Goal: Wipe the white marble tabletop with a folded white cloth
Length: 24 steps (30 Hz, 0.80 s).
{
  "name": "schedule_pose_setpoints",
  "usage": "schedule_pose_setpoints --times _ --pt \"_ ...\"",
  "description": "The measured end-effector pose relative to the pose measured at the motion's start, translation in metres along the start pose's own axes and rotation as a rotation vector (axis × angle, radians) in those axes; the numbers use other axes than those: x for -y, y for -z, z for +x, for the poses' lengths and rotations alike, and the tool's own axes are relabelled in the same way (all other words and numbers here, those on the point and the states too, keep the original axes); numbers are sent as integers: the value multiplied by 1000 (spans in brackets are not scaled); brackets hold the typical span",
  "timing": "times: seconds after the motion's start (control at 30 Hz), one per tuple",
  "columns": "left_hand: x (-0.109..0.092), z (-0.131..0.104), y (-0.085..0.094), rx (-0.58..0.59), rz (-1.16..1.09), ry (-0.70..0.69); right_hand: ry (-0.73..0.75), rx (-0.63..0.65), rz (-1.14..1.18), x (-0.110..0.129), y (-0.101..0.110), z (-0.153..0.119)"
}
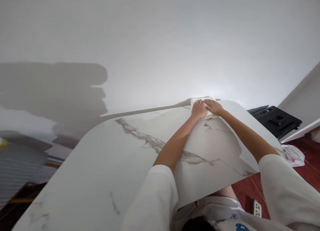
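A white cloth with a ruffled edge lies at the far edge of a white marble-patterned table, close to the wall. My left hand is pressed down over the cloth, its fingers close together and slightly bent. Beside it, my right hand holds the cloth down from the right, fingers angled toward the left hand. The two hands meet at the fingertips. Most of the cloth is hidden beneath them. Both arms reach forward across the tabletop.
A pale wall rises behind the table. To the right are a black case-like object, a clear plastic bag and a power strip on the red floor. Blurred striped fabric is at the left.
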<state>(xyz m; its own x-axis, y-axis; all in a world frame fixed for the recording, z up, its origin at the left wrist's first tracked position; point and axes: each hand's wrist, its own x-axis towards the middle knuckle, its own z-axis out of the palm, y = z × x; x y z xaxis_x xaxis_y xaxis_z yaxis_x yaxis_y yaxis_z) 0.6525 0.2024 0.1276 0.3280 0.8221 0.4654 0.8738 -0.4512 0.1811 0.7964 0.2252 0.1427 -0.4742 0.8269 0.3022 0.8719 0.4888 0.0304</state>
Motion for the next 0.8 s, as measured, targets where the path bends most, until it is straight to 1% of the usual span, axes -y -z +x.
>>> schedule_pose_setpoints --times 0.17,0.27,0.33,0.37,0.47,0.57,0.67,0.8 --pt "56 -32 18 -4 20 21 43 31 -4 62 -7 22" --pt "94 -55 31 29 34 17 71 107 22 97 -7 36" --pt "120 -70 43 61 45 6 112 164 15 122 -6 44" --pt "132 -78 49 73 50 2 137 173 8 135 -7 48" --pt "169 -100 69 85 46 32 214 103 11 179 -15 59" --pt "207 -122 87 68 31 142 265 38 23 232 -29 74" --pt "250 -148 103 33 48 239 302 -15 42 287 -43 91" --pt "306 -190 123 -18 68 254 329 -76 124 355 -59 110"
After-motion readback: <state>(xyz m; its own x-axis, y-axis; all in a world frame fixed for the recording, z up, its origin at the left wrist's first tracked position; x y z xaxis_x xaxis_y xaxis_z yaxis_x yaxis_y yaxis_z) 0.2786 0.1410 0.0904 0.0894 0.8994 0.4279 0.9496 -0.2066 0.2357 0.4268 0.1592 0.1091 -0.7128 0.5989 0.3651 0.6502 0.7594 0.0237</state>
